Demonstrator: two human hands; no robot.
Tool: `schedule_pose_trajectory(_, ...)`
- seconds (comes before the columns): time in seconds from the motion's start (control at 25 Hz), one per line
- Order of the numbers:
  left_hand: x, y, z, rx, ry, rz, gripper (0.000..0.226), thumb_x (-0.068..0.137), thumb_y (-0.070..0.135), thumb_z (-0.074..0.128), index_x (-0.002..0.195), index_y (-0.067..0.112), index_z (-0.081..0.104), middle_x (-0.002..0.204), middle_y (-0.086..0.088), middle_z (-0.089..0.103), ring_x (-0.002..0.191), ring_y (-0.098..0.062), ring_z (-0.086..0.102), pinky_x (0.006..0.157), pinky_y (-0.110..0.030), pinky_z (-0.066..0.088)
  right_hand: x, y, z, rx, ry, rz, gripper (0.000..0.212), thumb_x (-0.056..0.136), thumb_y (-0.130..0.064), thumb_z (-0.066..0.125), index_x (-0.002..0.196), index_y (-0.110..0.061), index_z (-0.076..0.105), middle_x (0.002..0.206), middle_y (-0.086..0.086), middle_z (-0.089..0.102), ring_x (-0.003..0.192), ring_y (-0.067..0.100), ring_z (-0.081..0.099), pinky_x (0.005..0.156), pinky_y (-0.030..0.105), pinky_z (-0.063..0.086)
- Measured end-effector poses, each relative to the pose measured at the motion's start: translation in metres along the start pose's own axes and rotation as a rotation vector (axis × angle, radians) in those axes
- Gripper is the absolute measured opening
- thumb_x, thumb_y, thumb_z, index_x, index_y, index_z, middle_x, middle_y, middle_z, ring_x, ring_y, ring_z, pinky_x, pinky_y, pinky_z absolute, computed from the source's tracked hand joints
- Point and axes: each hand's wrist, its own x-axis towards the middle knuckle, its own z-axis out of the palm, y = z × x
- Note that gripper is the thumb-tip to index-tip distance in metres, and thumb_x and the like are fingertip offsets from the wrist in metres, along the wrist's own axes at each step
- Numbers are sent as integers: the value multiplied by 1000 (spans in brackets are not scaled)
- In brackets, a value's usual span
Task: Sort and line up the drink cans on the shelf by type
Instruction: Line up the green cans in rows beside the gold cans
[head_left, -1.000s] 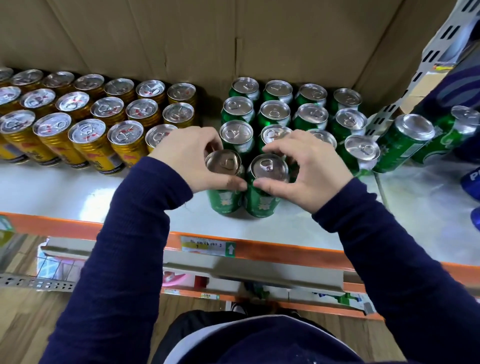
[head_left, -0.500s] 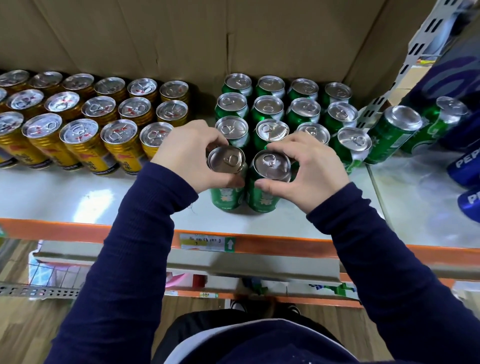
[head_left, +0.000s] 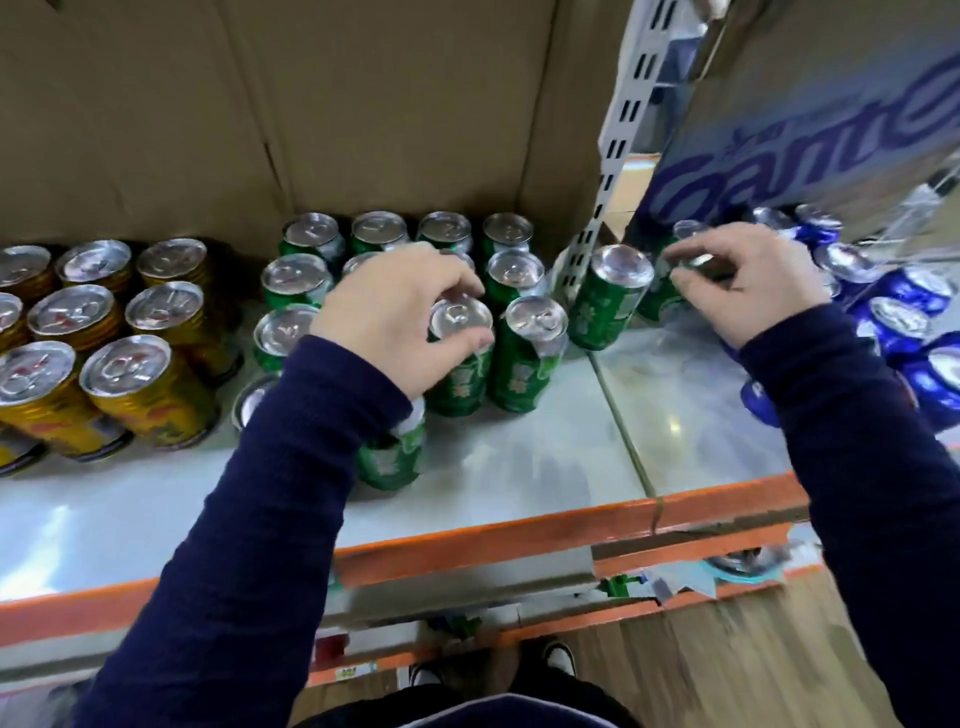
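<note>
Green cans (head_left: 311, 244) stand in rows at the middle of the shelf (head_left: 545, 457), gold cans (head_left: 135, 384) in rows to the left. My left hand (head_left: 395, 322) grips the top of one green can (head_left: 460, 358) in the third row. Beside it stands another green can (head_left: 530, 358). Two front green cans are half hidden under my left sleeve. My right hand (head_left: 748, 280) grips the rim of a green can (head_left: 657, 299) on the right shelf section, next to a tilted green can (head_left: 608, 301) near the upright.
Blue cans (head_left: 898, 317) crowd the right section under a blue-lettered carton (head_left: 810, 150). A white slotted upright (head_left: 613, 156) divides the two sections. Cardboard lines the back. The shelf has an orange front edge (head_left: 467, 540), with lower shelves and wooden floor below.
My hands left the two front green cans. The left moved back to a green can in the third row; the right swung right to a green can past the upright. The view turned right.
</note>
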Motion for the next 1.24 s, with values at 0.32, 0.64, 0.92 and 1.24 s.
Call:
schedule_pose_trajectory(0.32,120,72,100,86,-258,50,53,82,38,63,129,18,48,126,-12,48,116,-30,49,99,-41,40,74,87,15,-260,-397,60,64,84,-28,64,141,-17,38,134,24,46,122,36,45,101,32,32)
schedule_pose_trajectory(0.64,140,91,134,294,-306,-233,56,76,31,66,126,20,44,118,-15,43,101,-41,52,87,-40,44,67,95,8,-253,-410,91,63,70,-38,70,116,-10,38,111,17,49,92,36,53,72,35,42)
schedule_pose_trajectory(0.92,92,124,112,302,-436,-228,63,63,52,71,119,31,50,96,-2,40,91,-28,52,77,-32,46,27,91,-21,-87,-629,-105,48,72,-45,64,112,-25,46,90,-1,51,70,20,53,65,28,43)
schedule_pose_trajectory(1.24,7,120,105,206,-498,-602,67,59,44,78,106,17,40,85,3,59,74,-18,58,66,-32,49,9,95,0,-20,-584,-194,58,72,-55,66,114,-27,38,102,-3,50,87,20,51,74,30,40)
